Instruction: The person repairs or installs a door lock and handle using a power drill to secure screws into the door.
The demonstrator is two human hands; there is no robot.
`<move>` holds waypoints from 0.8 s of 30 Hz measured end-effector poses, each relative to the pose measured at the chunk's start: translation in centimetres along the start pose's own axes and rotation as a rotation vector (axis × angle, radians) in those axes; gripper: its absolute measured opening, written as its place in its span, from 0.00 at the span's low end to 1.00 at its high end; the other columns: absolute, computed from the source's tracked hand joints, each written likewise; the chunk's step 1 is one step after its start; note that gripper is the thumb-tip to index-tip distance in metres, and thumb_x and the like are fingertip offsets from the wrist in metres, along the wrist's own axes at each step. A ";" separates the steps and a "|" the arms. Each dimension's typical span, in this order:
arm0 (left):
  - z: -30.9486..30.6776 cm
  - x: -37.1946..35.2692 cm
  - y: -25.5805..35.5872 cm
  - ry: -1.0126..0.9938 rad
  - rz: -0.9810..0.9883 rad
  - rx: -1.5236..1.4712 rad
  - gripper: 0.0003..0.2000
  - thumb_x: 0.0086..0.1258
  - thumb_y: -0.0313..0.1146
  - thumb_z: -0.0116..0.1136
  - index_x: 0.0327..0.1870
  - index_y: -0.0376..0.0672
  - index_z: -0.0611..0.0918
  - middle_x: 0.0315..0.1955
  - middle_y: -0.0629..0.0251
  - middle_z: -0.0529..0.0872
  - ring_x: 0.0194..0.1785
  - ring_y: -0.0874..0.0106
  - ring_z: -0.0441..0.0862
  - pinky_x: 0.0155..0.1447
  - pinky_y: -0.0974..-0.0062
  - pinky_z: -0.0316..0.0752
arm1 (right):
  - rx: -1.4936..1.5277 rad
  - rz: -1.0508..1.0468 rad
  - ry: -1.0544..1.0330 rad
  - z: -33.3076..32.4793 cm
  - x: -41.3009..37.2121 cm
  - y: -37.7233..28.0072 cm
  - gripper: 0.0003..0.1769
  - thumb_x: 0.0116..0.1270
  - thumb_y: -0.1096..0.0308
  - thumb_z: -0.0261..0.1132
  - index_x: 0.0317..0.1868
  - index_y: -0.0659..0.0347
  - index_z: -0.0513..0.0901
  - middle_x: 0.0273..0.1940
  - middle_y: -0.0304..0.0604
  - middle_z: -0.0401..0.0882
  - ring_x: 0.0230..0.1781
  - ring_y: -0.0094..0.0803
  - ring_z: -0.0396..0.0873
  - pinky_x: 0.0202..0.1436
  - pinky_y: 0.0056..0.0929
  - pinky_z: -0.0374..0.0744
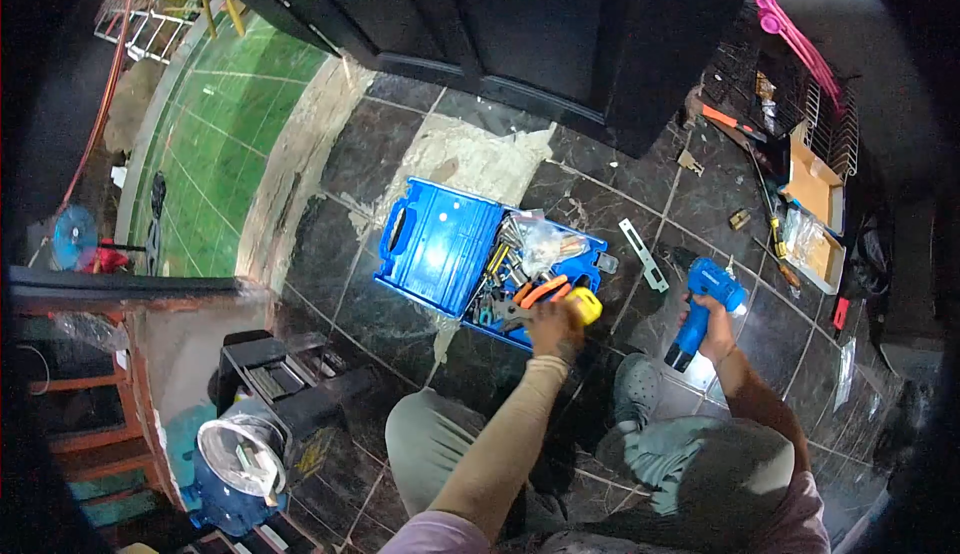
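Note:
My right hand (716, 332) is wrapped around the handle of a blue cordless drill (712, 282), whose light shines on the floor tiles. My left hand (555, 330) is over the near edge of an open blue toolbox (440, 244), its fingers closed against a yellow tool that looks like a tape measure (586, 304). Just beyond those fingers, orange-handled pliers (545, 290) lie on the pile. A clear plastic bag (545, 246) and several small metal tools fill the same half of the box. My left fingertips are partly hidden.
A metal strike plate (643, 255) lies between toolbox and drill. To the right are an orange-handled hammer (735, 120), an open cardboard box (812, 189) and a brass lock part (739, 219). A dark door (520, 34) stands ahead. At left is a bucket (240, 449).

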State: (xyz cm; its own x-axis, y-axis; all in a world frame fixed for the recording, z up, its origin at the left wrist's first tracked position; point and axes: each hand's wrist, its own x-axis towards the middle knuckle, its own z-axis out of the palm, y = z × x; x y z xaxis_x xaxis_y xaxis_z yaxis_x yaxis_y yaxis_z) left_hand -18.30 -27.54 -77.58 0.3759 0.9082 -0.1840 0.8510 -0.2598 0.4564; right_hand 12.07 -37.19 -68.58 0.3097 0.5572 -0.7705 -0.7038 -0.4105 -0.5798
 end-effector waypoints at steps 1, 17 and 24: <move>-0.3 -1.1 1.6 0.152 0.077 0.017 0.20 0.69 0.41 0.55 0.61 0.46 0.79 0.53 0.52 0.79 0.58 0.44 0.73 0.60 0.37 0.66 | -0.022 0.008 0.005 0.9 -0.1 0.1 0.20 0.60 0.64 0.66 0.53 0.56 0.78 0.44 0.40 0.82 0.33 0.37 0.80 0.39 0.40 0.82; -4.8 2.1 -0.1 0.012 -0.269 0.043 0.33 0.56 0.57 0.66 0.64 0.53 0.79 0.68 0.53 0.71 0.72 0.44 0.62 0.69 0.34 0.60 | -0.073 -0.058 0.067 -0.3 -0.3 1.4 0.22 0.60 0.67 0.65 0.56 0.58 0.77 0.45 0.41 0.83 0.32 0.38 0.81 0.39 0.40 0.82; -4.9 2.2 -0.5 0.249 -0.283 -0.107 0.32 0.59 0.49 0.64 0.63 0.42 0.79 0.65 0.44 0.72 0.70 0.41 0.65 0.72 0.40 0.58 | -0.133 -0.083 0.064 -1.0 -0.6 1.4 0.22 0.60 0.66 0.66 0.55 0.60 0.78 0.44 0.41 0.84 0.32 0.36 0.81 0.39 0.38 0.82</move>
State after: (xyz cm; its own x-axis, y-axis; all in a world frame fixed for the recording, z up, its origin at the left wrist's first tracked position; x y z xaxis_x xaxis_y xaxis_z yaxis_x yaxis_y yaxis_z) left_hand -19.66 -23.79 -73.91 0.0201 0.9943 -0.1051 0.8602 0.0364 0.5087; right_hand 11.54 -38.79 -69.21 0.4066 0.5480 -0.7310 -0.5844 -0.4590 -0.6692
